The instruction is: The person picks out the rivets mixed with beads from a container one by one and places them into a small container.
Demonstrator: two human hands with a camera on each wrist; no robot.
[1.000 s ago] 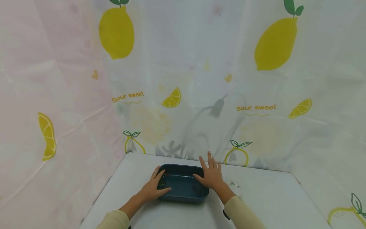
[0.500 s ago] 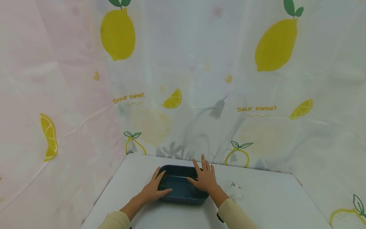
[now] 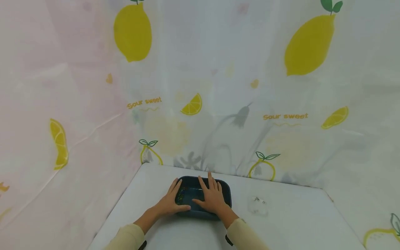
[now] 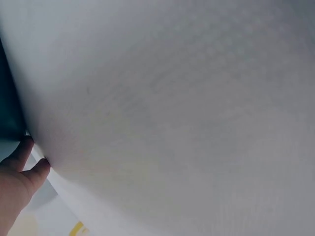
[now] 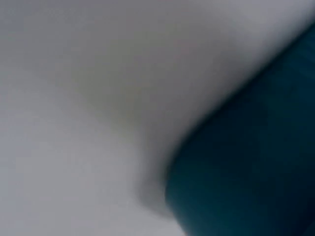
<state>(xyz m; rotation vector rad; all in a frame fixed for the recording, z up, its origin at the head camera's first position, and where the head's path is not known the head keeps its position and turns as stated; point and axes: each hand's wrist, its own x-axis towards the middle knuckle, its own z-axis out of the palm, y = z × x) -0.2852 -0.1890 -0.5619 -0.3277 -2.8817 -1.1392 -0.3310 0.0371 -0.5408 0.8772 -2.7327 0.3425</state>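
A dark blue rectangular dish (image 3: 228, 194) sits on the white table. Small multicoloured bits (image 3: 181, 197) lie at its left end. My left hand (image 3: 168, 204) rests at the dish's left side, fingers straight along the rim and thumb across the front left corner. My right hand (image 3: 213, 199) is spread over the dish's right half with nothing in it, covering part of the inside. In the left wrist view, fingers (image 4: 37, 172) show at the lower left beside the dish wall (image 4: 9, 98). The right wrist view is blurred, showing the dish's outer corner (image 5: 236, 172).
To the right of the dish, a small see-through item (image 3: 258, 205) with dark specks lies on the white table (image 3: 297, 215). Behind and at the sides hangs a lemon-patterned sheet (image 3: 218, 86), meeting the table's back edge.
My right hand has moved left, from the dish's right rim to over its inside, uncovering the see-through item. The left hand stays at the left rim. The head view has shifted slightly.
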